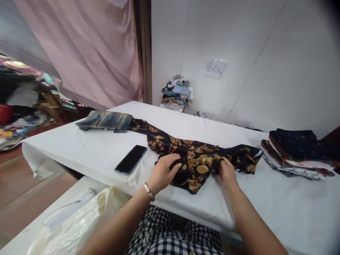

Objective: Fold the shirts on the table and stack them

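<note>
A dark garment with a gold flower print (pixel 196 156) lies spread across the white table (pixel 87 148), stretching from the back left to the right. My left hand (pixel 164 171) rests on its near left edge, fingers curled round the cloth. My right hand (pixel 227 171) pinches the fabric near the garment's middle. A bracelet sits on my left wrist.
A black phone (pixel 131 159) lies left of the garment. A folded blue-grey cloth (pixel 106 120) sits at the back left. A stack of folded clothes (pixel 297 152) is at the right. A heap of clothes (pixel 177 92) lies by the wall. A plastic bag (pixel 82 223) lies at the lower left.
</note>
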`<state>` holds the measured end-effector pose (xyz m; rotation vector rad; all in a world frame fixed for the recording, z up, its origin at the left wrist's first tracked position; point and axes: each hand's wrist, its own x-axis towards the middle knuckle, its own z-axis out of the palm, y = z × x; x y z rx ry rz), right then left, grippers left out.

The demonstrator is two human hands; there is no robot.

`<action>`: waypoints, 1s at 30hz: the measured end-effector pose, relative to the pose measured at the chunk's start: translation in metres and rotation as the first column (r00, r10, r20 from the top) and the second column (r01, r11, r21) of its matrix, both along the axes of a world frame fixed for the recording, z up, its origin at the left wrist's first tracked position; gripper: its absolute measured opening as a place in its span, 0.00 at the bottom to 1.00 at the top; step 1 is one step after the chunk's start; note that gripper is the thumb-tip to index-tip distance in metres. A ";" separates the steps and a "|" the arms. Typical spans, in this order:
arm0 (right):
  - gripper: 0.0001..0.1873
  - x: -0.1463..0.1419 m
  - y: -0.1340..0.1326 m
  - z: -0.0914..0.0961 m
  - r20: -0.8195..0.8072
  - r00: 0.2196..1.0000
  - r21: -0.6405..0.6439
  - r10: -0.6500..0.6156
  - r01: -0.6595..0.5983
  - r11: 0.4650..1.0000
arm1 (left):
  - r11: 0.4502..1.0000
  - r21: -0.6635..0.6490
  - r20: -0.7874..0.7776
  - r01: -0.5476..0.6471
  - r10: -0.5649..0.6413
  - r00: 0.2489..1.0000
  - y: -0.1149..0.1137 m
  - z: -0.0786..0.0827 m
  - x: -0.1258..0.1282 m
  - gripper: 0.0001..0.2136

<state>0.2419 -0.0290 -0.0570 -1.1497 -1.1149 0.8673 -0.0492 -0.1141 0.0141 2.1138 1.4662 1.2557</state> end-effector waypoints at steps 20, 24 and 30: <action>0.44 -0.050 -0.109 0.036 0.715 0.696 0.278 0.065 -0.368 0.887 | 0.977 0.211 -0.109 0.037 -0.014 0.994 0.044 0.057 -0.005 0.12; 0.59 -0.075 -0.093 0.019 0.764 0.645 0.240 -0.016 -0.262 0.935 | 0.977 0.209 0.244 0.028 -0.080 0.966 0.051 0.108 0.023 0.09; 0.50 -0.079 -0.049 0.045 0.631 0.739 0.401 -0.236 -0.050 0.915 | 0.988 0.121 0.420 0.093 -0.136 0.897 0.060 0.153 0.055 0.08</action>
